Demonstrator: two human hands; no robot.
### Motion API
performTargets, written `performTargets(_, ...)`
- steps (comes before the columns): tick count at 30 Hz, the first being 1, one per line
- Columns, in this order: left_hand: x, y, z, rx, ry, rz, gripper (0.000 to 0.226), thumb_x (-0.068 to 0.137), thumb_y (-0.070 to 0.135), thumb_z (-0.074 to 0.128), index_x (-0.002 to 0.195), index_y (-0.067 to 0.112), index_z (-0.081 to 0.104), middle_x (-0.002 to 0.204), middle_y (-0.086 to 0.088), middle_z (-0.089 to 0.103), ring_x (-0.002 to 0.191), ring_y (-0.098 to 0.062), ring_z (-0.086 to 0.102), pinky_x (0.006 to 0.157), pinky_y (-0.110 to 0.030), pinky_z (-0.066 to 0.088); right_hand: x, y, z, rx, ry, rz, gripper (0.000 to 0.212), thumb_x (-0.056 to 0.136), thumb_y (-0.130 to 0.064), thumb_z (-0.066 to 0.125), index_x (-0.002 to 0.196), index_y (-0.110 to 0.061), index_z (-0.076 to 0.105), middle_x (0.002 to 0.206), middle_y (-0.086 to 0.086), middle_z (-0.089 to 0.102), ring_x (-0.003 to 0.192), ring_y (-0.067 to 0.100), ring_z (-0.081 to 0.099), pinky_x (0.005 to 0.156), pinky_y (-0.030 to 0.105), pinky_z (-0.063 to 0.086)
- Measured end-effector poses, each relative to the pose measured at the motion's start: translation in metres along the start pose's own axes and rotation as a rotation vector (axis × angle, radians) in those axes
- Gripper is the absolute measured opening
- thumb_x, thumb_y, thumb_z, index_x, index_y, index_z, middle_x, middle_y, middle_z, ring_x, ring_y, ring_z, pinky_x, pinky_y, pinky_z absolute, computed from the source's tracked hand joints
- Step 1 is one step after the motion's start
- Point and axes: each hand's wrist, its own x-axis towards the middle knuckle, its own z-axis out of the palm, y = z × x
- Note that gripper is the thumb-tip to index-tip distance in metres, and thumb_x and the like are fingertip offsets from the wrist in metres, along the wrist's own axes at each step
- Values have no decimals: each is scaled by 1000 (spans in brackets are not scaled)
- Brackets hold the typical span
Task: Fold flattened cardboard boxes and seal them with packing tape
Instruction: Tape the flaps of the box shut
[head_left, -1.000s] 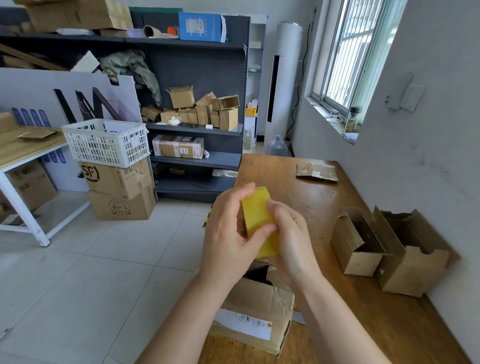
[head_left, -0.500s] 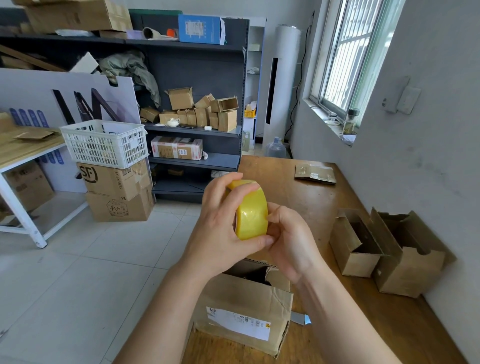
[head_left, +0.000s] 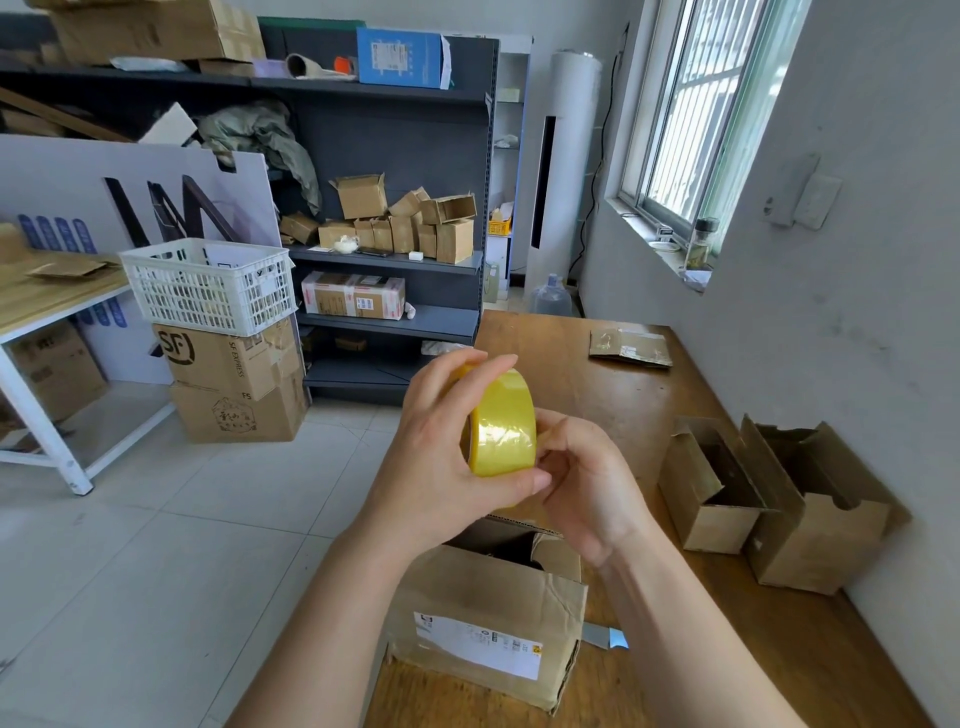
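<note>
Holds a roll of yellow packing tape (head_left: 504, 431) up in both hands, above the near end of the wooden counter (head_left: 623, 405). Grips it from the left with the left hand (head_left: 441, 457), fingers curled over the top of the roll and thumb pressed along its lower edge. Meets it from the right with the right hand (head_left: 582, 483), fingers curled in against the roll's side and thumb on the outer band. Cannot tell whether a loose tape end is pinched there. Hands together, both clamped on the roll.

Directly beneath the hands, at the counter's near left corner: an open cardboard box (head_left: 483, 613) with creased walls, top flaps up, and a white shipping label on the side facing the camera. Just right of it, flat on the wood, a small grey and blue object (head_left: 605, 636), mostly hidden and too little visible to name. Farther right, two more open cartons touching side by side: a small open box (head_left: 711, 499), then a taller box (head_left: 815, 525) next to the wall. At the counter's far end, well apart from the rest, a flat brown packet (head_left: 630, 349).

Across the tiled floor to the left, a white plastic basket (head_left: 208, 283) atop two stacked cartons (head_left: 234, 384). Behind those, dark shelving (head_left: 395, 262) loaded with small cardboard boxes. On the right wall, a window (head_left: 691, 114) with a jar (head_left: 701, 244) on the sill.
</note>
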Motion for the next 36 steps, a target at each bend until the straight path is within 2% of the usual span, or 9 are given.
performTargets(4,0,0,-2,33,-12,0,93,60,50,80,142,43,37,141,20,29,138,-8,27,108,-20,27,-2,-1,-8,29,-28,-9,33,71,-5,47,88,19,62,70,17,58,61,19,57,56,26,49)
performTargets(8,-1,0,-3,30,-38,-9,95,61,50,79,143,49,31,140,26,27,137,-1,24,105,-13,23,-4,-2,-15,59,-69,-11,28,76,-2,53,93,0,75,81,16,73,67,20,70,60,27,56)
performTargets(17,-1,1,-1,-27,-43,-49,98,57,59,76,143,50,31,141,29,27,136,1,28,105,-20,28,1,-7,-12,-34,-63,39,14,71,-9,67,81,-12,75,80,11,68,67,19,60,61,28,55)
performTargets(22,0,1,1,-177,38,-127,92,52,65,75,134,58,34,133,26,37,121,12,40,88,-4,35,-4,-8,-11,5,-115,3,29,85,-12,59,110,-3,70,99,13,72,87,19,69,74,27,55)
performTargets(25,3,1,2,-111,36,-159,85,55,72,69,133,56,39,143,21,34,128,11,34,96,-10,30,-3,-5,-11,-1,-129,22,51,82,-23,57,128,-2,60,116,28,64,102,33,60,89,41,49)
performTargets(28,5,-2,2,139,122,37,70,72,71,57,128,29,61,143,5,44,134,-14,37,105,-32,36,-1,-3,-13,12,-115,31,59,73,-18,56,130,-5,58,126,42,48,102,39,49,90,50,37)
performTargets(30,5,-8,3,255,183,201,63,85,62,52,122,14,68,127,-3,59,121,-25,49,97,-45,46,0,-3,-14,19,-137,29,60,71,-18,56,130,-6,59,122,41,53,102,38,48,91,50,35)
performTargets(34,2,-15,8,401,283,359,48,92,47,55,110,6,73,118,-8,67,112,-29,59,92,-41,51,-2,-4,-12,91,-187,21,62,68,-5,54,130,-4,58,106,15,68,97,29,55,86,36,46)
performTargets(36,0,-15,11,382,320,375,43,92,42,58,105,4,74,116,-9,69,109,-29,62,91,-40,52,-3,-3,-10,70,-212,2,63,69,2,57,132,-3,56,106,16,66,99,31,54,88,38,47)
